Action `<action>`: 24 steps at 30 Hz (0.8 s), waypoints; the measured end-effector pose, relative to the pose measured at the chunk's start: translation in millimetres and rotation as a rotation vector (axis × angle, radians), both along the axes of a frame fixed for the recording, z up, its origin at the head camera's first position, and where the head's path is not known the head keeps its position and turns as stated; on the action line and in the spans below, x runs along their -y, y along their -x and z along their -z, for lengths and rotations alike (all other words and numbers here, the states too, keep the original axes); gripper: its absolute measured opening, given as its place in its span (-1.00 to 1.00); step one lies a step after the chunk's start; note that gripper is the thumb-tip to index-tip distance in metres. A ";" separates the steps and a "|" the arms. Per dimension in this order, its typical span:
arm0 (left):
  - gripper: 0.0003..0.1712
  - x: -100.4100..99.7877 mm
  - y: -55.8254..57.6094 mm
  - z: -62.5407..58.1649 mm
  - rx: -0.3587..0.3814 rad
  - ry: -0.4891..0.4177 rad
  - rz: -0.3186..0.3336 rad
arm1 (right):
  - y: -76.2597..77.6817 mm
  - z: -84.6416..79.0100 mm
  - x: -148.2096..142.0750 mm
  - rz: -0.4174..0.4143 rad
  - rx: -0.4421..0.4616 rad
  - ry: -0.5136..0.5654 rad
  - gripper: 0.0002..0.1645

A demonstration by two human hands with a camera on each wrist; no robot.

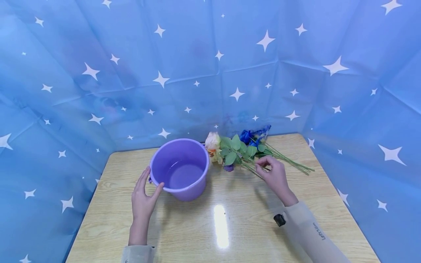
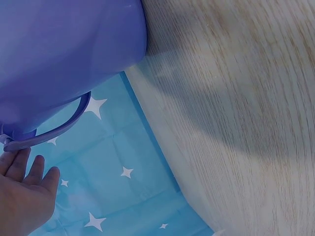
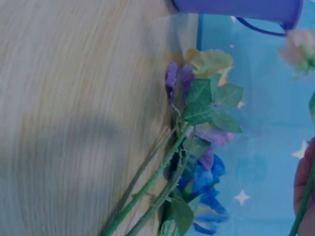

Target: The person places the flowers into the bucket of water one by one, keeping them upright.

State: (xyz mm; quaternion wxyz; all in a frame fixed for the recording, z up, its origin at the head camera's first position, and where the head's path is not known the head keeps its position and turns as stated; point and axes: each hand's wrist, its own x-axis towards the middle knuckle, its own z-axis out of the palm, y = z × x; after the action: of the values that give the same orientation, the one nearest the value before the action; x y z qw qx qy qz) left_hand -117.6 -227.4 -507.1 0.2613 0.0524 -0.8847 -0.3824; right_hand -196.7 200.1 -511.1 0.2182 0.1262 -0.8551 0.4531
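A blue fabric backdrop printed with white four-pointed stars [image 1: 184, 51] fills the upper frame and both sides. Below it, a pale wood-grain counter [image 1: 184, 233] spans the lower centre. The round purple plastic bucket [image 1: 194, 191] stands upright left of centre, its mouth facing up. Right of centre lies a loose bunch of green-stemmed, leafy flowers [image 1: 230, 158], its blossoms near the bucket and its stems running toward the right. The left hand [image 1: 143, 199], at lower left, touches the bucket's outer side and rim, thumb and fingers spread apart. The right hand [image 1: 275, 176], at centre right, has its fingers pinched on a green stem. The pale pink rose [image 1: 212, 141] sits at the bunch's upper left; blue petals [image 1: 245, 136] show farther right; a small purple bloom [image 1: 228, 168] lies lower.
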 end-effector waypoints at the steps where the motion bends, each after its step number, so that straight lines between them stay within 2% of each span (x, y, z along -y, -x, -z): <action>1: -0.15 0.1 0.1 0.2 0.000 0.000 -0.001 | 0.6 -1.5 -0.4 0.004 -0.006 0.003 -0.88; 14: -0.15 -0.4 0.1 0.1 -0.012 0.002 0.001 | 7.8 -15.7 1.7 -0.033 -0.052 0.094 -0.84; 24: -0.15 0.1 -0.2 0.2 -0.014 0.002 -0.003 | 13.1 -20.3 17.2 -0.053 -0.080 0.045 -0.87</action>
State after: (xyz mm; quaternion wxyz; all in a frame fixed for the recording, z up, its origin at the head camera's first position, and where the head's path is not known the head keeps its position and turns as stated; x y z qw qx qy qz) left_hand -117.4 -227.5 -507.3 0.2682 0.0511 -0.8831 -0.3816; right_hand -209.8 182.9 -490.8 0.2430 0.1621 -0.8315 0.4725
